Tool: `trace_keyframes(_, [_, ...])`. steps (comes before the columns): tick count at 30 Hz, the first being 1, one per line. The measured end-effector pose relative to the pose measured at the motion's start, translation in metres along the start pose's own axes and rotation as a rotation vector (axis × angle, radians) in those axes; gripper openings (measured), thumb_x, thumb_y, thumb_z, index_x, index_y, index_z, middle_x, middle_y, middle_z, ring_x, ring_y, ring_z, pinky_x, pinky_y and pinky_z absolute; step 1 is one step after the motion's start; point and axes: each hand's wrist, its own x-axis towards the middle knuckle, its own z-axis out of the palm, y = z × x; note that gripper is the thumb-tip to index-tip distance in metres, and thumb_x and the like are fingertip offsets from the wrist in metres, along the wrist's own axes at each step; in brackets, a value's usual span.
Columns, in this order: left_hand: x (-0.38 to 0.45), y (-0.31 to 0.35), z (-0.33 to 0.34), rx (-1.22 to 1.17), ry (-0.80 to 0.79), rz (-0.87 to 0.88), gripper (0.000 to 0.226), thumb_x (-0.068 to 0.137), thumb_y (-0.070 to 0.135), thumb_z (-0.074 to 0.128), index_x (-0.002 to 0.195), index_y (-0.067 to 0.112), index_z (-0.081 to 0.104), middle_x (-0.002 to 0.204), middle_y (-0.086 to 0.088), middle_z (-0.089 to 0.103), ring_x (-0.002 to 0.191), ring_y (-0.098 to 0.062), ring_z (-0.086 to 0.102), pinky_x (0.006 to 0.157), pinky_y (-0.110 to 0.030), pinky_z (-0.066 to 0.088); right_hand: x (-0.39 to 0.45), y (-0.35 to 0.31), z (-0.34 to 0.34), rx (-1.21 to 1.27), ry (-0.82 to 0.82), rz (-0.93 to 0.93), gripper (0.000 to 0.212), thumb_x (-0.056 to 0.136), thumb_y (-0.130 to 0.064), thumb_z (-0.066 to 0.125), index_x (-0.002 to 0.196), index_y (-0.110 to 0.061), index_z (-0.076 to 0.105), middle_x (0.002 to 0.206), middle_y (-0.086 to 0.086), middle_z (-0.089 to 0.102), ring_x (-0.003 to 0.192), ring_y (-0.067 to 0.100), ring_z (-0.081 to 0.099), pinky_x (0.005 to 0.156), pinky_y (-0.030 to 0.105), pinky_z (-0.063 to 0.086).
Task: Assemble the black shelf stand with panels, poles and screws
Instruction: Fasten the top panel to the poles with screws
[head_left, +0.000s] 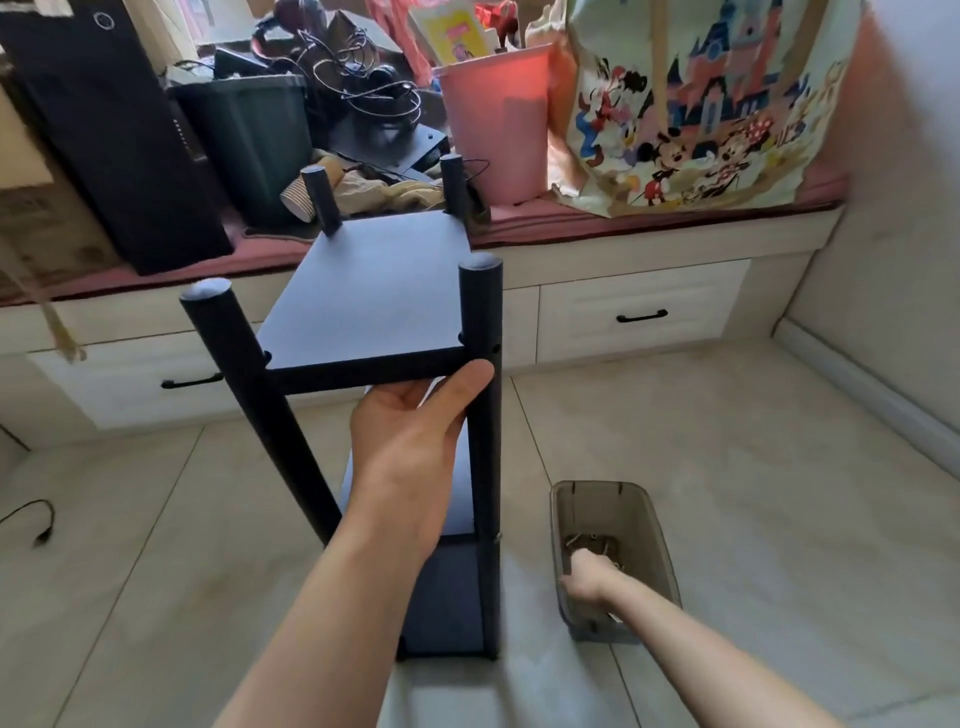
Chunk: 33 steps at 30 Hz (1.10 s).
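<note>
The black shelf stand stands upright on the tiled floor, its top panel (374, 291) set between several black poles (480, 322). A lower panel (447, 597) shows near the floor. My left hand (410, 431) grips the front edge of the top panel from below, thumb against the right front pole. My right hand (584, 574) reaches down into a grey plastic bin (618, 499) on the floor to the right, where screws (587, 543) lie at the bottom. The right fingers are hidden inside the bin.
A low cabinet with drawers (639, 312) and a cushioned top runs behind the stand, loaded with a black tower (104, 135), a dark bin (249, 135), a pink bucket (498, 124) and a cartoon bag (696, 104). A black cable (36, 519) lies at left.
</note>
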Motion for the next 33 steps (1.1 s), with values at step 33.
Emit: trace_keyframes(33, [-0.005, 0.0, 0.004, -0.083, -0.031, 0.01, 0.025, 0.069, 0.011, 0.072, 0.094, 0.01, 0.071, 0.093, -0.002, 0.077, 0.096, -0.015, 0.073, 0.087, -0.021, 0.055, 0.036, 0.018, 0.068, 0.221, -0.151, -0.109, 0.021, 0.101, -0.025, 0.052, 0.084, -0.016, 0.06, 0.073, -0.003, 0.063, 0.062, 0.009, 0.06, 0.05, 0.016, 0.046])
